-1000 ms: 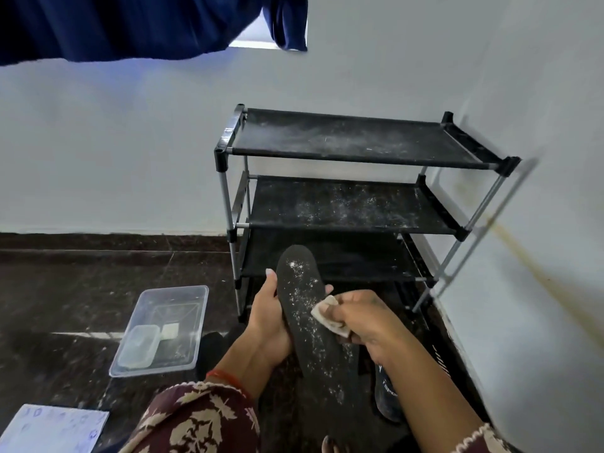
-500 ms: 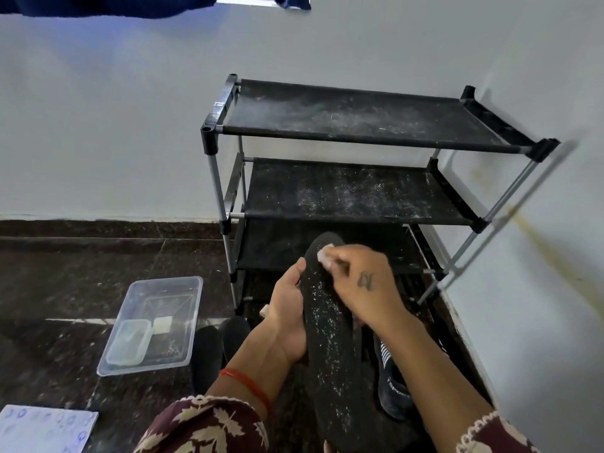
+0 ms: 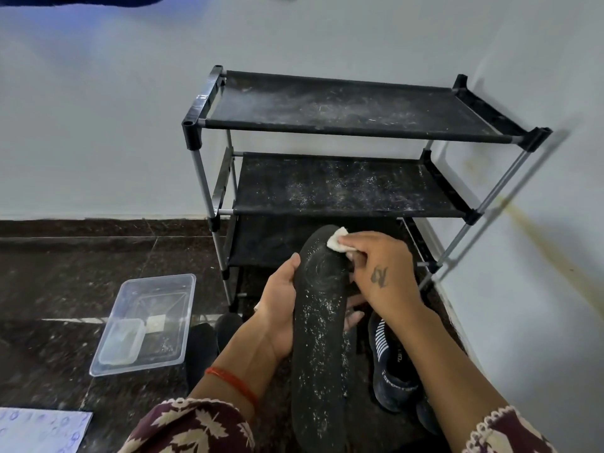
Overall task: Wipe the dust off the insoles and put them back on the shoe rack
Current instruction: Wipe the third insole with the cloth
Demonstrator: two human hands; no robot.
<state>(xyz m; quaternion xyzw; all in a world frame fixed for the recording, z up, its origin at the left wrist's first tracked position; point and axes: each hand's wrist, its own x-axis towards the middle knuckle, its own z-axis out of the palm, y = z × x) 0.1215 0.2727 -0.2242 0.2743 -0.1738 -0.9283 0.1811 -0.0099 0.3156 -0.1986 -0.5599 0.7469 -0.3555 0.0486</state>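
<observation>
A long black insole (image 3: 318,338) speckled with white dust stands lengthwise in front of me. My left hand (image 3: 279,308) grips its left edge, fingers curling round behind it. My right hand (image 3: 379,273) pinches a small white cloth pad (image 3: 336,244) and presses it on the insole's far tip, where the surface looks smeared. Behind stands the black three-tier shoe rack (image 3: 343,188), its shelves dusty and bare.
A clear plastic tub (image 3: 147,325) holding a small lidded box and a white pad sits on the dark floor at left. A black sneaker (image 3: 392,371) lies right of the insole, dark shoe toes (image 3: 212,335) left of it. A paper sheet (image 3: 39,431) lies bottom left. Walls close behind and at right.
My right hand has slid the cloth from the insole's middle up to its far tip. The camera has tilted down and moved closer to the rack.
</observation>
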